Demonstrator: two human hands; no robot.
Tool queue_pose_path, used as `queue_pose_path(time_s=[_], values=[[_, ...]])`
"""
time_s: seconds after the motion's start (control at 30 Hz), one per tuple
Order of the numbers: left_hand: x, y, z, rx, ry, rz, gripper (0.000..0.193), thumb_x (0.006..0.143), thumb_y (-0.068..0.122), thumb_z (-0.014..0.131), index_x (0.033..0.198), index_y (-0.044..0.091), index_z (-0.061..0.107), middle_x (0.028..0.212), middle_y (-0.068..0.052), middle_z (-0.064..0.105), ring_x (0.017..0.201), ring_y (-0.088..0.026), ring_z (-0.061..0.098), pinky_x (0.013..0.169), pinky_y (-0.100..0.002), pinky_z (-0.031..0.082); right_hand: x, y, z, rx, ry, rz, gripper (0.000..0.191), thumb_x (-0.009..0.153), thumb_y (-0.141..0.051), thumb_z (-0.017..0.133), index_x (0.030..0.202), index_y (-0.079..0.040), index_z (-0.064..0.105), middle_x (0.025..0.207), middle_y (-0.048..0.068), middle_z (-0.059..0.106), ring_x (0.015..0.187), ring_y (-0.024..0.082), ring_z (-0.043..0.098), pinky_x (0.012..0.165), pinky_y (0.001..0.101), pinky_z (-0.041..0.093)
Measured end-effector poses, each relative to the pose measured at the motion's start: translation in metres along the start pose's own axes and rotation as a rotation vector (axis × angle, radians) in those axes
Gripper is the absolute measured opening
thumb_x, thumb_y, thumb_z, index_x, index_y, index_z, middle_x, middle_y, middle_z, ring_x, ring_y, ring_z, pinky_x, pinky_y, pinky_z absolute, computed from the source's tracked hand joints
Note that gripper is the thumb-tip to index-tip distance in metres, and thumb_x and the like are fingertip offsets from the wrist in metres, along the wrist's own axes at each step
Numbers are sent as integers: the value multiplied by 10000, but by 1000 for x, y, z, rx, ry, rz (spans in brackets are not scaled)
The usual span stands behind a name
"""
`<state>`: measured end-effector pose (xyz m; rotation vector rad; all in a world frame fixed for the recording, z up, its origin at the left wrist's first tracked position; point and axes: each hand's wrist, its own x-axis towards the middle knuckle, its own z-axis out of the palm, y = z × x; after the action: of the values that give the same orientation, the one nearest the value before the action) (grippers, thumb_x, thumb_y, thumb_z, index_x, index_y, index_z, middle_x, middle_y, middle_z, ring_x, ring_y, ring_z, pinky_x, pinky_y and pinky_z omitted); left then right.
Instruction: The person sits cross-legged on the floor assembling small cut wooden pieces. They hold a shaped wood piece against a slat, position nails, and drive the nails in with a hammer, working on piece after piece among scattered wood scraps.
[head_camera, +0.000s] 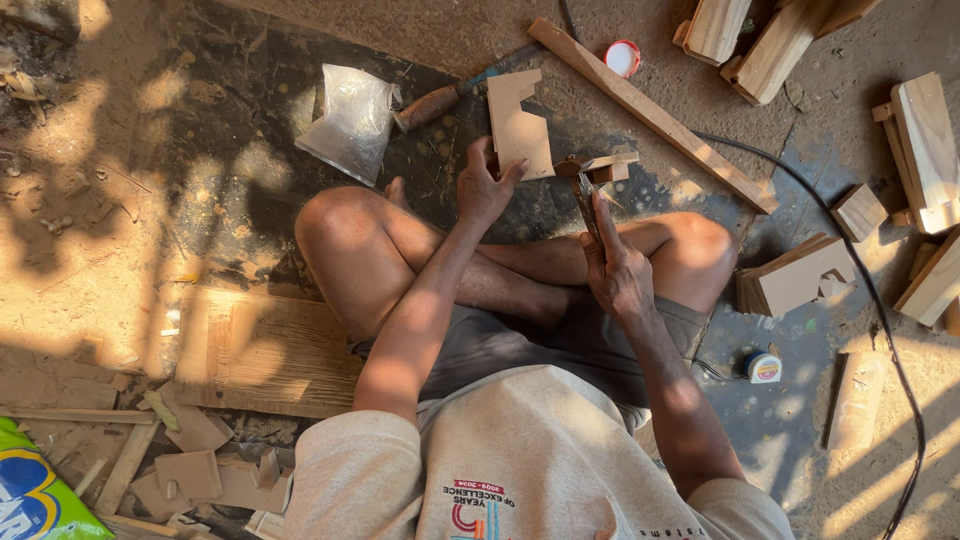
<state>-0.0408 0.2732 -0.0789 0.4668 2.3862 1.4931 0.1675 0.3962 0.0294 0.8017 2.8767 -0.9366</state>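
Above crossed legs, left hand (483, 188) gripping cut board (520, 128), clear plastic bag (352, 120) (crumpled) nearby

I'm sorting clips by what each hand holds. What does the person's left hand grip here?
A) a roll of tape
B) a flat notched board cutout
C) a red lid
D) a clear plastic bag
B: the left hand holds the flat notched board cutout upright by its lower edge, while the right hand holds a slim tool beside it.

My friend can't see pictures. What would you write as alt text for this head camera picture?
Seen from above, a person sits cross-legged on a dusty floor, the left hand holding a flat notched brown board cutout upright while the right hand grips a thin metal tool against a small wooden block. A crumpled clear plastic bag, a long wooden strip and wood offcuts lie around.
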Motion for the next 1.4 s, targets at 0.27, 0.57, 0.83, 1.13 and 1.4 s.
queue_pose_path(time_s=[0.27, 0.57, 0.83, 1.13, 1.4], values=[[7, -2, 5, -183, -141, -155, 504, 897, 360, 789, 1180, -5, 587, 943, -139, 785, 854, -185, 782, 722, -336, 621, 9, -13, 0, -99, 69, -142, 660, 1104, -282, 578, 1677, -251, 252, 980, 261, 732, 800, 391, 738, 650, 482, 584], [3, 2, 2, -128, -144, -171, 472, 910, 349, 772, 1177, 7, 586, 937, -120, 782, 833, -170, 772, 691, -321, 603, 2, -19, -8, 101, 264, -242, 644, 1151, -216, 545, 1698, -246, 207, 1103, 292, 726, 860, 396, 756, 650, 472, 586], [5, -1, 7, -148, -123, -171, 482, 897, 354, 780, 1174, 11, 586, 926, -118, 773, 812, -165, 757, 666, -327, 600, 4, 1, 1, 13, 41, -101, 662, 1058, -168, 630, 1638, -223, 315, 954, 255, 743, 762, 412, 729, 609, 479, 562], [7, 1, 8, -248, -82, -98, 452, 899, 346, 783, 1123, 10, 581, 915, -97, 796, 825, -156, 788, 697, -320, 607, 3, -3, 7, -159, -43, -102, 656, 1071, -214, 630, 1646, -213, 314, 857, 235, 716, 692, 399, 705, 619, 495, 545], [5, 0, 5, -152, -122, -170, 440, 896, 321, 783, 1139, 3, 599, 923, -105, 786, 822, -152, 770, 696, -315, 602, 3, 6, 19, 107, 301, -249, 608, 1131, -195, 600, 1645, -224, 277, 896, 183, 745, 715, 322, 741, 597, 448, 568]])
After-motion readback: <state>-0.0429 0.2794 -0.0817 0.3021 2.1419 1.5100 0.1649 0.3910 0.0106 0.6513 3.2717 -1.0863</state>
